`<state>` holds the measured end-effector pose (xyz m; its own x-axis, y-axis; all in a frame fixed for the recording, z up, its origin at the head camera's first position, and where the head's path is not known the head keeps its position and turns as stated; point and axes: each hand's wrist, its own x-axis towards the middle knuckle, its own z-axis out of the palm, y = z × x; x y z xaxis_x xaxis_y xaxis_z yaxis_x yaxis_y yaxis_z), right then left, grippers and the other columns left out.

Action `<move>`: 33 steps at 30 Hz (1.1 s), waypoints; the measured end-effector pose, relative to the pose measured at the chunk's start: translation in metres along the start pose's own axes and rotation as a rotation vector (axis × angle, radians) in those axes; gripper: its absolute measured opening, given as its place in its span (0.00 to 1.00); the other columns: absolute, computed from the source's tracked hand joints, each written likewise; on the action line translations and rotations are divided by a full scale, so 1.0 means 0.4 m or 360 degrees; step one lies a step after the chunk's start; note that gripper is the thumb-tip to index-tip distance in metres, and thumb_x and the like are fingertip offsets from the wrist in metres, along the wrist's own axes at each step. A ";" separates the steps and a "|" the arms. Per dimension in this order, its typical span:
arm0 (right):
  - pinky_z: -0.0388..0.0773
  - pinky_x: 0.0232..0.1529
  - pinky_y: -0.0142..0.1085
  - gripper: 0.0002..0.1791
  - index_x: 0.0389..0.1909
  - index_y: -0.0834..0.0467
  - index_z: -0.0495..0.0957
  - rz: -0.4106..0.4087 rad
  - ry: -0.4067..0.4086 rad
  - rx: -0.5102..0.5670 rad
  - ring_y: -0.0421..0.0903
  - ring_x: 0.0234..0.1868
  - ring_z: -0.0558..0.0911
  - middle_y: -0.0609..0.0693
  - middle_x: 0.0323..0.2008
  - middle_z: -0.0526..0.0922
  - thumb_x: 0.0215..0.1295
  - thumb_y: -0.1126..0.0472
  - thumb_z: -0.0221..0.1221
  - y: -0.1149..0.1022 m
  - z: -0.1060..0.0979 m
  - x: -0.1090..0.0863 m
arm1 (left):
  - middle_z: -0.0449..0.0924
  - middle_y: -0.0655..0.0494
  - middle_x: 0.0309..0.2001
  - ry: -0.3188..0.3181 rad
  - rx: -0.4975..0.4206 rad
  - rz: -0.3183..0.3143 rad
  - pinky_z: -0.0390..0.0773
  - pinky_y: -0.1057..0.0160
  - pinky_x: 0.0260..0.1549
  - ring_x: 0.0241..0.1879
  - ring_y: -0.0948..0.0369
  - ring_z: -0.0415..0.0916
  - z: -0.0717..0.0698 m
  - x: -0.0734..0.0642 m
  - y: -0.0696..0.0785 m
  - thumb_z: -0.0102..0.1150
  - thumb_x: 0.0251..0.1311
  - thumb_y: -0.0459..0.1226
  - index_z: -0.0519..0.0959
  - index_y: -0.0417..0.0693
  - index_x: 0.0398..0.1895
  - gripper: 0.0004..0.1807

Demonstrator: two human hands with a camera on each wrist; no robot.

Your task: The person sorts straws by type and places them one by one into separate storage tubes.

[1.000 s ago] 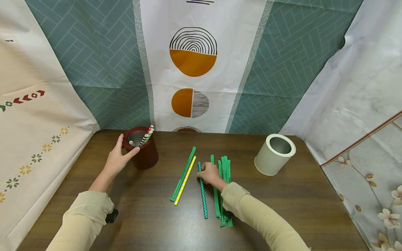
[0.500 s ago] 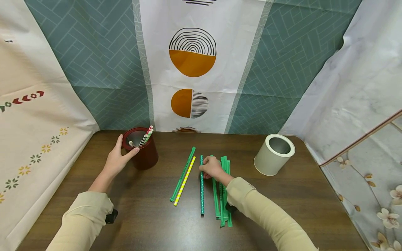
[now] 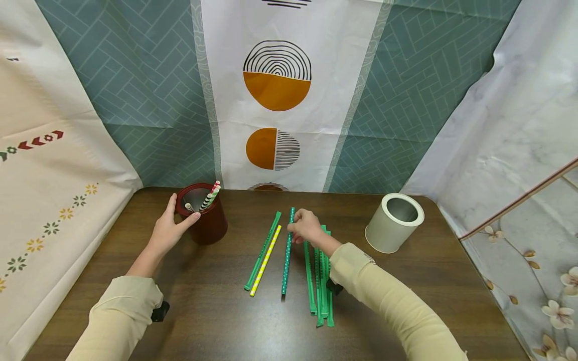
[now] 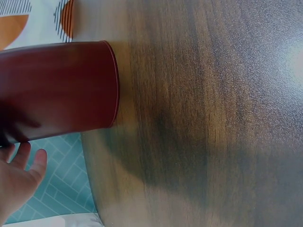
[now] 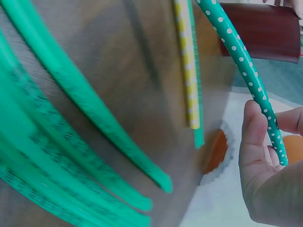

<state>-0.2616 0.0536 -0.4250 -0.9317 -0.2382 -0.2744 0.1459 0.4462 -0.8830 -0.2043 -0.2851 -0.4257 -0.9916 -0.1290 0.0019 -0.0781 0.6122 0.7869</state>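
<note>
In the head view, my right hand point(image 3: 308, 228) pinches a teal paper straw with white dots point(image 3: 287, 260) near its upper end. The straw is raised off the table, slanting, in the right wrist view. My left hand point(image 3: 168, 228) holds the dark red cup point(image 3: 208, 226), thumb on the near side and fingers at the left of the rim. Inside this cup stand several patterned straws point(image 3: 210, 196). Between the hands lie a yellow-and-white straw point(image 3: 265, 260) and a green wrapped straw point(image 3: 263, 250), side by side.
Several green wrapped straws point(image 3: 322, 286) lie in a bunch under the right forearm. A cream cup point(image 3: 392, 228) stands at the back right of the brown wooden table point(image 3: 217, 311). Cloth hangings point(image 3: 158, 100) rise behind the table and at both sides.
My right hand has lifted the dotted teal straw and moved it away from me, slightly to the right, its lower end swinging left. The left hand stays on the red cup.
</note>
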 end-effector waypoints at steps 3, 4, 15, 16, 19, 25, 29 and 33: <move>0.78 0.24 0.44 0.10 0.34 0.63 0.63 -0.0024 -0.0024 0.0049 0.55 0.16 0.77 0.52 0.15 0.72 0.53 0.69 0.55 -0.028 -0.012 0.002 | 0.39 0.39 0.68 0.0004 0.0003 0.0000 0.50 0.34 0.55 0.65 0.37 0.40 0.000 -0.001 0.001 0.50 0.54 0.57 0.28 0.54 0.68 0.51; 0.78 0.22 0.41 0.10 0.34 0.63 0.63 -0.0038 -0.0025 0.0062 0.52 0.14 0.77 0.52 0.15 0.72 0.53 0.70 0.55 -0.039 -0.016 0.003 | 0.39 0.39 0.68 0.0005 0.0005 0.0003 0.50 0.34 0.55 0.65 0.37 0.40 0.000 -0.001 0.001 0.50 0.54 0.57 0.29 0.54 0.68 0.51; 0.75 0.17 0.31 0.11 0.35 0.64 0.61 -0.0185 -0.0009 0.0273 0.44 0.13 0.75 0.53 0.21 0.74 0.54 0.70 0.53 -0.164 -0.052 0.000 | 0.38 0.39 0.69 0.0002 0.0009 0.0006 0.49 0.34 0.55 0.65 0.37 0.39 0.000 -0.001 0.001 0.50 0.54 0.57 0.28 0.53 0.68 0.51; 0.75 0.18 0.32 0.11 0.35 0.64 0.61 -0.0206 -0.0005 0.0298 0.44 0.13 0.75 0.53 0.21 0.74 0.54 0.70 0.53 -0.174 -0.055 0.000 | 0.38 0.39 0.69 0.0003 0.0008 0.0007 0.49 0.34 0.55 0.65 0.37 0.39 0.000 -0.001 0.001 0.50 0.54 0.57 0.28 0.53 0.68 0.51; 0.76 0.18 0.32 0.12 0.37 0.65 0.61 -0.0265 0.0013 0.0363 0.44 0.14 0.76 0.53 0.22 0.74 0.54 0.70 0.54 -0.205 -0.059 -0.002 | 0.38 0.39 0.69 0.0004 0.0004 0.0007 0.49 0.34 0.55 0.65 0.37 0.39 0.001 -0.001 0.001 0.50 0.54 0.57 0.29 0.53 0.68 0.51; 0.76 0.18 0.31 0.12 0.36 0.62 0.61 -0.0371 0.0051 0.0493 0.45 0.15 0.77 0.54 0.23 0.75 0.56 0.70 0.54 -0.262 -0.061 -0.009 | 0.38 0.40 0.69 0.0010 0.0002 0.0014 0.49 0.34 0.55 0.66 0.38 0.39 0.001 0.001 0.001 0.50 0.54 0.57 0.29 0.53 0.69 0.51; 0.76 0.19 0.30 0.11 0.36 0.63 0.61 -0.0495 0.0087 0.0547 0.44 0.16 0.78 0.54 0.24 0.75 0.56 0.70 0.53 -0.295 -0.061 -0.015 | 0.38 0.40 0.69 0.0008 -0.0004 0.0014 0.49 0.34 0.55 0.66 0.38 0.39 0.001 0.002 -0.001 0.50 0.54 0.57 0.29 0.53 0.69 0.51; 0.78 0.22 0.32 0.08 0.33 0.62 0.62 -0.0664 0.0166 0.0571 0.46 0.19 0.80 0.54 0.22 0.75 0.56 0.70 0.53 -0.324 -0.056 -0.021 | 0.38 0.40 0.69 0.0006 0.0000 0.0009 0.49 0.34 0.55 0.65 0.38 0.40 0.001 0.002 -0.003 0.50 0.54 0.57 0.29 0.53 0.69 0.51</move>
<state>-0.2799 0.0171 -0.2999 -0.9601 -0.2369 0.1489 -0.1547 0.0063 -0.9879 -0.2051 -0.2856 -0.4268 -0.9917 -0.1284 0.0090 -0.0723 0.6131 0.7867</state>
